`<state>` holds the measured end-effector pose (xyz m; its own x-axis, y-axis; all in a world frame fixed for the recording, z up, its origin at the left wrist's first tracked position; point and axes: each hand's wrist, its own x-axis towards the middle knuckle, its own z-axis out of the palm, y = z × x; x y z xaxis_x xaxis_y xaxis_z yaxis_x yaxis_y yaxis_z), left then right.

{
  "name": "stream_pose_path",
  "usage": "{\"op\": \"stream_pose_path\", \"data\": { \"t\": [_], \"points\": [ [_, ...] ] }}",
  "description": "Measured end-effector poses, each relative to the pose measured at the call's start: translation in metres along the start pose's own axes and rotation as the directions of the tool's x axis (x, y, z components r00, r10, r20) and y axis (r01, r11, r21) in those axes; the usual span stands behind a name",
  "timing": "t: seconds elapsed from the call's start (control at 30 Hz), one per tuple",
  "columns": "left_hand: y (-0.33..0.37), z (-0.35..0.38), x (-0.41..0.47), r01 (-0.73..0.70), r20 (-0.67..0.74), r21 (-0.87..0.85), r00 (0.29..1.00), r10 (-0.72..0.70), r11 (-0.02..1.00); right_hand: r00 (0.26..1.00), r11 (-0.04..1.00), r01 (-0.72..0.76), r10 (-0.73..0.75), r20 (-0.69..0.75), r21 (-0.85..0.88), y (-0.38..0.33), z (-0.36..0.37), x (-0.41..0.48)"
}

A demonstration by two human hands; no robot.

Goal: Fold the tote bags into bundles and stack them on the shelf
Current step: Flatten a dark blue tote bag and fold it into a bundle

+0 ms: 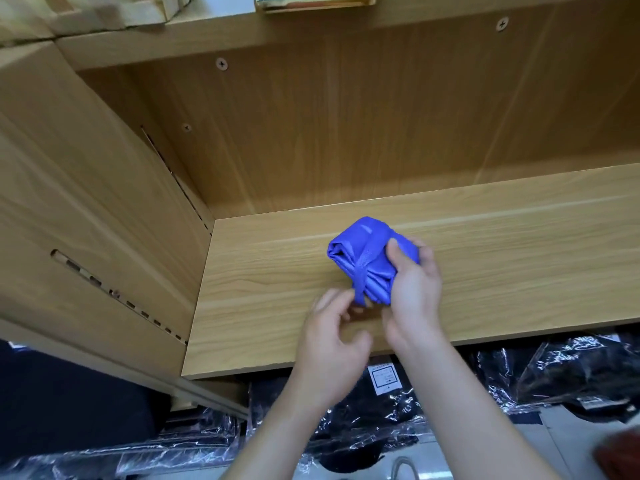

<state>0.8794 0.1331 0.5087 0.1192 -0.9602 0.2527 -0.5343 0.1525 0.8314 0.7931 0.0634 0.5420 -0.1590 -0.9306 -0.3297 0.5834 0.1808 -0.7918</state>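
Observation:
A blue tote bag (360,252), folded into a tight bundle with its strap wrapped around it, rests on the wooden shelf (519,265) near the middle. My right hand (414,292) grips the bundle's right side, thumb on top. My left hand (332,344) sits just below the bundle, fingers pinching the loose end of the blue strap at the bundle's near edge.
The shelf has a wooden back panel (346,133) and a left side wall (86,202) with slotted rails. Below the shelf's front edge lie black items in shiny plastic wrap (554,372). Wooden objects (104,12) stand on the shelf above.

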Motion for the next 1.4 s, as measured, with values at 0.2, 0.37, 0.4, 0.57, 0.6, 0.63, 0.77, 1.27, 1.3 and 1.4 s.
{"op": "stream_pose_path", "data": {
  "t": [0.2, 0.37, 0.4, 0.57, 0.6, 0.63, 0.77, 1.27, 1.3, 1.4],
  "points": [
    [0.012, -0.014, -0.006, 0.041, -0.143, -0.277, 0.986, -0.083, 0.96, 0.876, 0.758, 0.478, -0.447, 0.179, -0.443, 0.002, -0.009, -0.002],
    [0.021, -0.022, 0.005, -0.168, -0.197, 0.162, 0.96, 0.198, 0.972, 0.77, 0.571, 0.63, -0.548, 0.327, -0.527, -0.008, -0.011, -0.002],
    [0.02, -0.022, 0.005, -0.231, -0.171, 0.29, 0.942, 0.288, 0.929, 0.752, 0.54, 0.65, -0.562, 0.346, -0.535, -0.009, -0.012, -0.002],
    [0.017, -0.036, 0.01, -0.373, -0.027, 0.549, 0.887, 0.462, 0.748, 0.774, 0.512, 0.633, -0.435, 0.461, -0.58, -0.011, -0.02, 0.003],
    [0.019, -0.04, 0.011, -0.374, -0.001, 0.556, 0.893, 0.45, 0.742, 0.775, 0.509, 0.632, -0.407, 0.483, -0.585, -0.012, -0.022, 0.004],
    [0.021, -0.042, 0.014, -0.367, 0.015, 0.553, 0.902, 0.431, 0.749, 0.771, 0.503, 0.636, -0.385, 0.507, -0.585, -0.014, -0.023, 0.004],
    [0.024, -0.049, 0.022, -0.334, 0.027, 0.443, 0.933, 0.36, 0.832, 0.831, 0.661, 0.529, -0.274, 0.485, -0.533, -0.018, -0.023, 0.003],
    [0.035, -0.04, 0.027, 0.304, 0.227, -0.237, 0.941, -0.252, 0.923, 0.932, 0.918, 0.188, -0.056, 0.357, -0.348, -0.03, -0.041, -0.019],
    [0.036, -0.035, 0.028, 0.333, 0.249, -0.284, 0.931, -0.267, 0.899, 0.925, 0.903, 0.184, -0.025, 0.38, -0.388, -0.031, -0.045, -0.022],
    [0.039, -0.024, 0.028, 0.371, 0.3, -0.408, 0.917, -0.262, 0.834, 0.891, 0.781, 0.246, 0.051, 0.451, -0.574, -0.037, -0.057, -0.028]
  ]
}}
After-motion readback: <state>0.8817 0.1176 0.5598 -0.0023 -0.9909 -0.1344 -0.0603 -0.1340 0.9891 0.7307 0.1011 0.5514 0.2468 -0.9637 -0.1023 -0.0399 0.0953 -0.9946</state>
